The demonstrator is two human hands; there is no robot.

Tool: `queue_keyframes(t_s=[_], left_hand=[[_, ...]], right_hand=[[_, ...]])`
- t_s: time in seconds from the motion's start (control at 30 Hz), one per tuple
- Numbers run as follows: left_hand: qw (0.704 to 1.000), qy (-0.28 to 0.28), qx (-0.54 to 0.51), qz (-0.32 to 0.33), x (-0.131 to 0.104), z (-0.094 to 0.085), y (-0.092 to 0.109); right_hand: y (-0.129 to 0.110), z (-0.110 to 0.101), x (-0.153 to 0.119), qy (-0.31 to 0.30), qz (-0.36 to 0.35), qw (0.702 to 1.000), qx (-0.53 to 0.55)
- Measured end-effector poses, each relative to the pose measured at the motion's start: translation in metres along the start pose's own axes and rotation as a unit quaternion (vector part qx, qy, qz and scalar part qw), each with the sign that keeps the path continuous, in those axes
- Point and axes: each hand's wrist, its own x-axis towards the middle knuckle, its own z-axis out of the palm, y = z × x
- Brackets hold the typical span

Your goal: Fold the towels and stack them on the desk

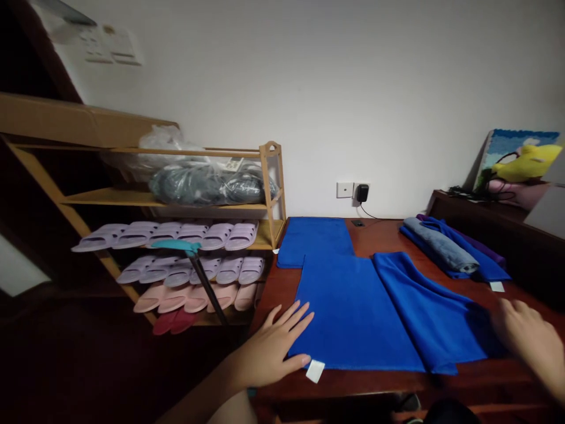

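Observation:
A blue towel [353, 318] lies across the dark red wooden table, its left part flat and its right part creased and partly lifted. My left hand [282, 341] rests open on the towel's left edge, fingers spread, thumb beside a white label [315, 371]. At the far right, my right hand [527, 335] is closed at the towel's right edge and appears to pinch it; its fingertips are slightly blurred. Behind the spread towel is a folded blue towel [315, 240], partly covered by it.
Several towels, with a rolled grey-blue one [441, 242] on top, sit at the table's back right. A wooden rack [270, 194] with several pairs of slippers [216, 234] stands left. A black charger [362, 192] is plugged into the wall, its cord running right.

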Motion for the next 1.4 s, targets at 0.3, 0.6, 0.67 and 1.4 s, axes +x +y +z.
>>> queue_keyframes(t_s=[0.3,0.6,0.67,1.4], left_hand=[[0.999,0.010,0.044,-0.024,-0.033,0.005,-0.003],[0.997,0.033,0.028,-0.070,-0.073,0.012,-0.040],[0.996,0.035,0.028,-0.079,-0.066,0.001,-0.043],[0.949,0.263,0.106,-0.137,0.110,-0.017,-0.138]], right_hand=[[-0.125,-0.006,0.048,-0.268,-0.093,0.923,0.260],[-0.090,0.020,0.052,-0.222,-0.057,0.965,0.130],[-0.095,0.016,0.061,-0.197,-0.068,0.972,0.108],[-0.116,0.047,0.123,-0.092,-0.076,0.980,0.158]])
